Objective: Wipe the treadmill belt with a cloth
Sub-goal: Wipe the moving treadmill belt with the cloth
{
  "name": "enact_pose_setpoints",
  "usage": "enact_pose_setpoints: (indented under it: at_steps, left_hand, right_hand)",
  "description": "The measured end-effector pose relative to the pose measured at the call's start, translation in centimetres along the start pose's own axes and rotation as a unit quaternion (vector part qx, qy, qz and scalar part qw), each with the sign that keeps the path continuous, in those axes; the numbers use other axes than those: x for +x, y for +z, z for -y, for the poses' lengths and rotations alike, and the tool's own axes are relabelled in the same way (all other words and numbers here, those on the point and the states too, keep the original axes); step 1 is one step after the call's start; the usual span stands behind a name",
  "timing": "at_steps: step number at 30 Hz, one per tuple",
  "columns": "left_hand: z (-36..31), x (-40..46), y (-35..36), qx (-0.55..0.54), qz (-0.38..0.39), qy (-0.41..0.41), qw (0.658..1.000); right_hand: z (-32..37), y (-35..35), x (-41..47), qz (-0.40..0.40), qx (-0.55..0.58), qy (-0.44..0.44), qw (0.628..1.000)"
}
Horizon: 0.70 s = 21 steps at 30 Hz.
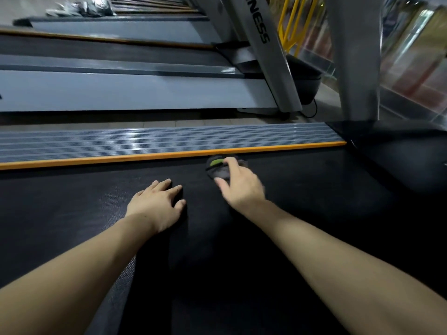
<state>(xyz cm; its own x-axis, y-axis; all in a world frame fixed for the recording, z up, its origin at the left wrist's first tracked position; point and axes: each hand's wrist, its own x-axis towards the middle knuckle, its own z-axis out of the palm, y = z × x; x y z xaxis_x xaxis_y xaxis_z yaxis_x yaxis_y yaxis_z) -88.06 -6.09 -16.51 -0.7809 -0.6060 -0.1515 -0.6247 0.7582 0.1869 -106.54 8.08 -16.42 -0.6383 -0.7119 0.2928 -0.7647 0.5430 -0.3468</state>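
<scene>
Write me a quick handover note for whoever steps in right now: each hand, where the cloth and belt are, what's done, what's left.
Left hand: flat on the treadmill belt, fingers spread, holding nothing; it looks like a brace.
Right hand: on the cloth, fingers curled over it, pressing it to the belt.
Cloth: dark grey with a green patch, bunched at the belt's far edge, right by the orange strip of the side rail.
Done: wiping is underway at that far edge; how much belt is already clean cannot be told.
Left: probably work the cloth back across the rest of the belt.
</scene>
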Motion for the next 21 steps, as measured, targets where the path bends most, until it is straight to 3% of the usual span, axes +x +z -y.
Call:
enact_pose_setpoints:
  at_steps: [9, 14, 17, 21]
  left_hand:
    - [0.2, -1.0, 2.6, 0.011, -0.094, -0.007, 0.995]
    - [0.3, -1.1, 3.3, 0.005, -0.135, -0.007, 0.991]
    - [0.3, -1.2, 3.2, 0.004, -0.155, -0.008, 0.988]
    - [0.5, -1.3, 3.4, -0.004, -0.163, -0.001, 0.987]
  right_hand:
    - [-2.3, 1.2, 0.0, 0.050, 0.010, 0.006, 0.999]
    - [0.5, 3.3, 0.7, -0.024, 0.037, 0.095, 0.994]
    - [3.4, 4.7, 0.7, -0.057, 0.064, 0.043, 0.995]
    - [3.1, 4.8, 0.5, -0.035, 0.047, -0.074, 0.996]
